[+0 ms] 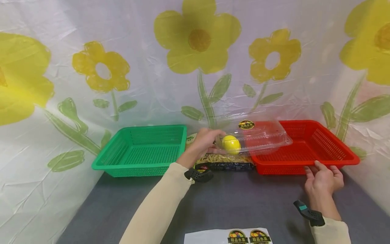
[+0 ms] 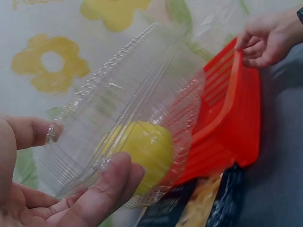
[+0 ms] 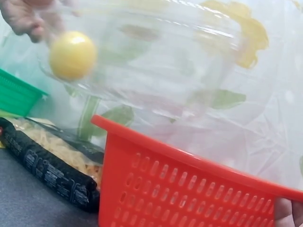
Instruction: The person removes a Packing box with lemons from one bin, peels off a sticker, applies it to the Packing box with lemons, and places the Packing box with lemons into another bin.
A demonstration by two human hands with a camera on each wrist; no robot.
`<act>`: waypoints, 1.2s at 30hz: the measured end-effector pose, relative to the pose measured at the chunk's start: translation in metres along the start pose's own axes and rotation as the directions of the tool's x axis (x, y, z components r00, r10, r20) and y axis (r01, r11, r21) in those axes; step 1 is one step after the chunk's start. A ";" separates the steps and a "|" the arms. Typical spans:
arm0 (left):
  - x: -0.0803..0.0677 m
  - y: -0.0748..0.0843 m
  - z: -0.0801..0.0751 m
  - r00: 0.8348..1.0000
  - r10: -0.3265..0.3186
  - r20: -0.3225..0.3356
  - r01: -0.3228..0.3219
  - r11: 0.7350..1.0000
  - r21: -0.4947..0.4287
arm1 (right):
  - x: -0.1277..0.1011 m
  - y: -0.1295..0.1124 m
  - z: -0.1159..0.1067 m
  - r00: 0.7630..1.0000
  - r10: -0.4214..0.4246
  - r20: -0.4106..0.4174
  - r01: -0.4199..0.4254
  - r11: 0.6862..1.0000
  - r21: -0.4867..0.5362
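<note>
1. I see my left hand point(image 1: 204, 141) gripping one end of a clear plastic clamshell box point(image 1: 259, 135), thumb on top and fingers curled under, clamped on its edge.
2. The box is see-thru, ribbed along the rim, lid shut, w/ a round yellow fruit point(image 1: 231, 143) inside at the end nearest my left hand. Looks like a lemon, can't confirm.
3. Box is held in the air, its far end over the left part of the red basket point(image 1: 323, 149), above a bag of pasta point(image 1: 225, 162) lying btwn the red basket and the green basket point(image 1: 143, 150).
4. My right hand point(image 1: 323, 179) rests on the red basket's near rim, fingers fairly straight and slightly apart, tips on the edge.
5. Writing: the box lid carries a round dark label point(image 1: 246, 125) w/ yellow characters, too small for me to read. Same kind of labels on a white sticker sheet point(image 1: 226, 236) at the near table edge. Pasta bag has small white print, illegible.
6. Left wrist view shows what the head view doesn't: the fingers point(image 2: 106, 187) pressed under the box floor right below the fruit, thumb on the lid.
7. Right wrist view gives the red basket's slotted side wall close up, the box blurred above it.
</note>
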State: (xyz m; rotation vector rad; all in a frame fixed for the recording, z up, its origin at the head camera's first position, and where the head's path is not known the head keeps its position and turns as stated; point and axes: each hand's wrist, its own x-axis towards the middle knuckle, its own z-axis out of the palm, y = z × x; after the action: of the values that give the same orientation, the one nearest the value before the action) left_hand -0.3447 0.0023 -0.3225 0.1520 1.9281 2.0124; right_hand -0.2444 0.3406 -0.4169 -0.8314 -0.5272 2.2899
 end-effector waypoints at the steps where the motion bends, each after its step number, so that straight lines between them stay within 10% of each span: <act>1: 0.003 -0.001 0.006 1.000 0.001 0.000 -0.001 1.000 -0.003 | 0.000 0.000 0.000 1.000 0.001 -0.001 -0.001 1.000 -0.002; 24: 0.046 -0.013 0.117 0.996 0.012 -0.083 -0.012 1.000 0.005 | 0.000 -0.002 0.000 1.000 -0.007 -0.026 0.006 1.000 -0.015; 28: 0.047 -0.014 0.130 0.990 0.027 -0.135 -0.007 0.990 0.142 | 0.001 -0.002 0.002 0.999 -0.017 -0.027 0.016 0.999 -0.030; 36: 0.051 -0.028 0.143 0.968 0.092 -0.235 0.031 0.880 0.475 | 0.000 0.000 0.004 0.999 -0.009 -0.039 0.007 0.999 -0.038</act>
State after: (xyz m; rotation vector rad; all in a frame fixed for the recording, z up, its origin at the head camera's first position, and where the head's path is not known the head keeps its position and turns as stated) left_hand -0.3420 0.1547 -0.3486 0.0470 2.5731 1.5926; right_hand -0.2465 0.3402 -0.4139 -0.8898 -0.5569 2.2578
